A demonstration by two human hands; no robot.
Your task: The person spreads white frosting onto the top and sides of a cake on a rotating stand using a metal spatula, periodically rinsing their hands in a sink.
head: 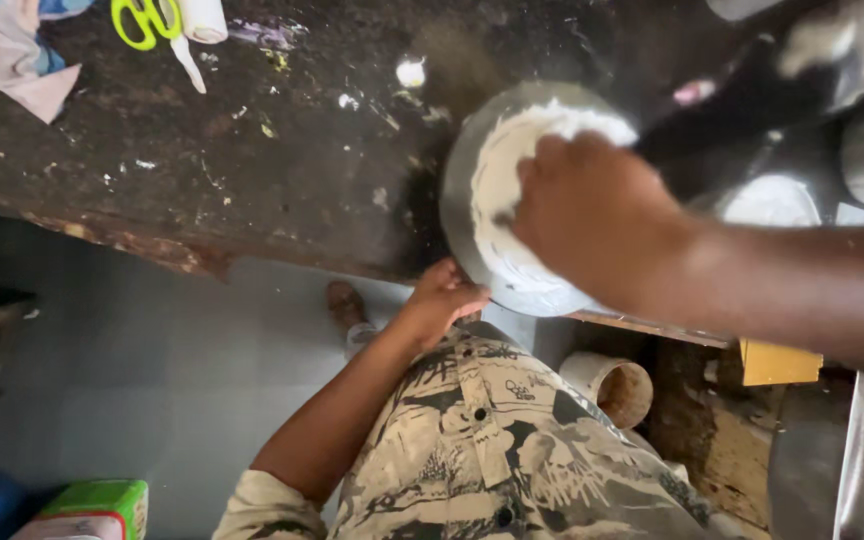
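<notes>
Below, a dark, scarred worktop (282, 170) flecked with white scraps overhangs a smooth grey floor (152, 370). At its near edge sits a round metal bowl (462, 190) of white, pasty dough (512, 160) — the right hand (592, 215) presses in, fingers curled together; the left hand (442, 300) grips the near rim. Green-handled scissors (147, 20) lie far left.

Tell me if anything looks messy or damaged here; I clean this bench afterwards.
Yes. The dark worktop is strewn with white flecks and scraps, and its near edge is chipped and worn. The metal bowl of white paste overhangs that edge, steadied by the left hand while the right hand presses inside it.
</notes>
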